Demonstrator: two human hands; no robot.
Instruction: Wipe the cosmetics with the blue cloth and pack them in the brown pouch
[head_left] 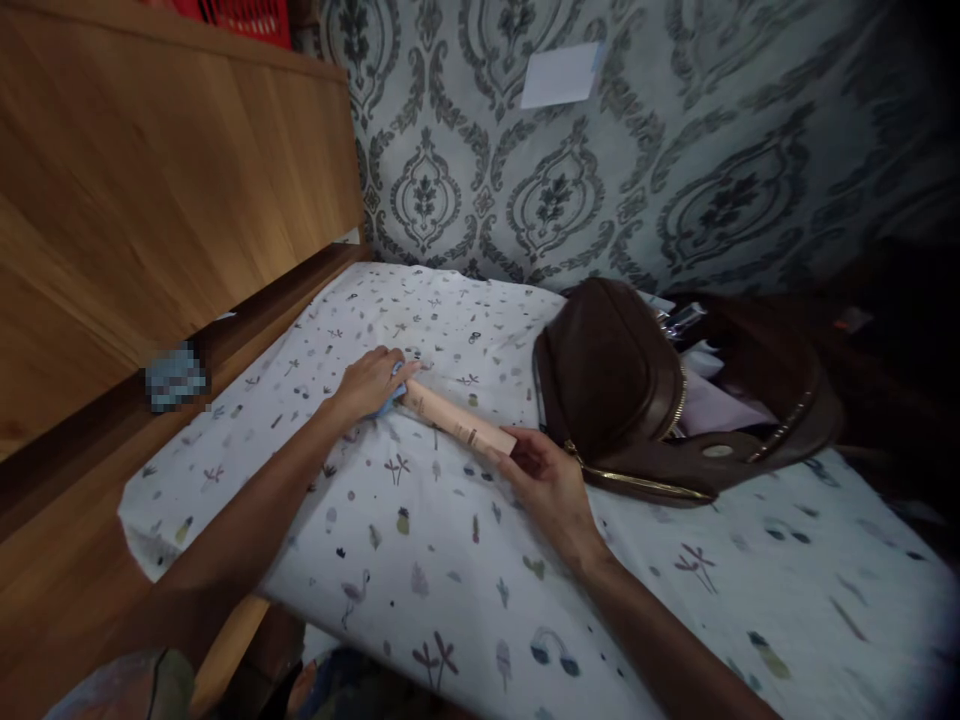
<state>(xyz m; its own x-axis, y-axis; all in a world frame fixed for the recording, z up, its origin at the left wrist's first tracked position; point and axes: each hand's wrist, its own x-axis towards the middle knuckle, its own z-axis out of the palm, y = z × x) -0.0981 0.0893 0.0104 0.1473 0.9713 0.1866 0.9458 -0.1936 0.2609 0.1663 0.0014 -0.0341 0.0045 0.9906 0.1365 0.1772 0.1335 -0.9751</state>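
A slim peach-coloured tube (456,421) lies slanted across the white patterned sheet (420,560). My left hand (370,384) is closed over a small blue cloth (391,398) pressed against the tube's upper end. My right hand (550,482) grips the tube's lower end with its fingertips. An open brown handbag (609,375) lies just right of the tube, with papers (712,400) and small items showing inside.
A wooden headboard (150,190) and its ledge run along the left. A patterned wallpapered wall (600,150) stands behind, with a white paper slip (561,74) on it. A red crate (247,18) sits at the top left. The right side is dark.
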